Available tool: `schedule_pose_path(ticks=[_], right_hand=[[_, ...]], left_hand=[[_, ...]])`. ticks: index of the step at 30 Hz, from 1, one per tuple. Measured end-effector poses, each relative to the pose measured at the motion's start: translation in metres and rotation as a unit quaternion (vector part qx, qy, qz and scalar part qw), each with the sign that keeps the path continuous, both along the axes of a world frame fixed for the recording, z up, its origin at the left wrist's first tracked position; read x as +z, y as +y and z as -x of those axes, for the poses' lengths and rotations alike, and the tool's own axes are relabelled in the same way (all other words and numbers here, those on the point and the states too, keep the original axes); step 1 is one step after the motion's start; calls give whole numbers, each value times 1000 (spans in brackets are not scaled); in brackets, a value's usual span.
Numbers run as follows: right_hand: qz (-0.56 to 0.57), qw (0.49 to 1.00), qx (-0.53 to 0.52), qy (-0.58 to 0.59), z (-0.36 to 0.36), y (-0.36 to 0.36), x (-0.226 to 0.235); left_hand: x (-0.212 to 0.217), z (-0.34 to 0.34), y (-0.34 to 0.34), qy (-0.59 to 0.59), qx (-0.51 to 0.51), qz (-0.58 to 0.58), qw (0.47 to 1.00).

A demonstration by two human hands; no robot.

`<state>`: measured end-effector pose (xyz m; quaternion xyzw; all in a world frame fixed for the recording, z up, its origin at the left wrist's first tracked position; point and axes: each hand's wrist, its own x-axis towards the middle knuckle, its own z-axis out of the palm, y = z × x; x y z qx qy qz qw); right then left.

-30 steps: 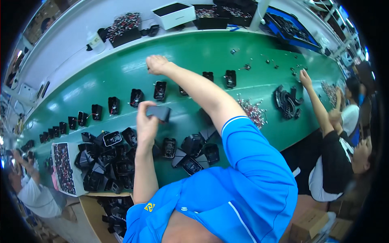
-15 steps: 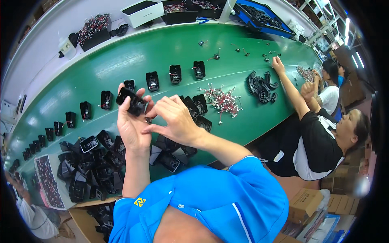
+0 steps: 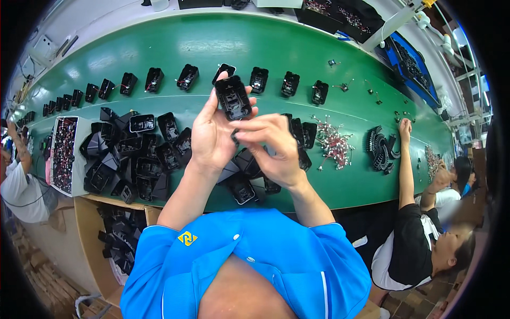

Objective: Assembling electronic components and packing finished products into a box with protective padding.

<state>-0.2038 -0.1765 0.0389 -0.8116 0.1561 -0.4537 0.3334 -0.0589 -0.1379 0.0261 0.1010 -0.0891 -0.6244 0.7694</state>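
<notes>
My left hand point(image 3: 209, 135) is palm up, its fingers curled round a black plastic housing point(image 3: 234, 98) whose open, moulded inside faces me. Just below that housing, my right hand point(image 3: 273, 146) pinches a small dark part point(image 3: 235, 137) between thumb and fingers; its exact kind is too small to make out. Beneath and behind my right hand lie several more black housings point(image 3: 240, 192), partly hidden by it. Beyond my left fingertips stands another housing point(image 3: 226, 69), with one more point(image 3: 259, 80) to its right in a curved row along the green table point(image 3: 175, 48).
A heap of black housings point(image 3: 146, 167) lies left of my arms, beside a white box point(image 3: 79, 154) of small wired parts. On the right are a pile of red-and-white wired connectors point(image 3: 334, 143), black strips of parts point(image 3: 380, 151) and a co-worker's arm point(image 3: 406, 165). A blue tray point(image 3: 411, 69) stands far right.
The view has swung, so the table's contents sit further right and the left-hand heap shows more. The held housing has turned from tilted sideways to upright, its inside facing me.
</notes>
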Motion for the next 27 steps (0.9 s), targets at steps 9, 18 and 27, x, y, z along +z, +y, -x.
schedule_pose_path(ticks=[9,18,27], right_hand=[[108,983,-136,57,-2,-18,13],[86,975,-181,100,-5,-12,13],[85,959,-237,126,-4,-11,6]], left_hand=[[12,13,2,-143,16,-46,989],[-2,1,-3,-193,3,-58,979],[18,16,-3,-386,71,-66,917]])
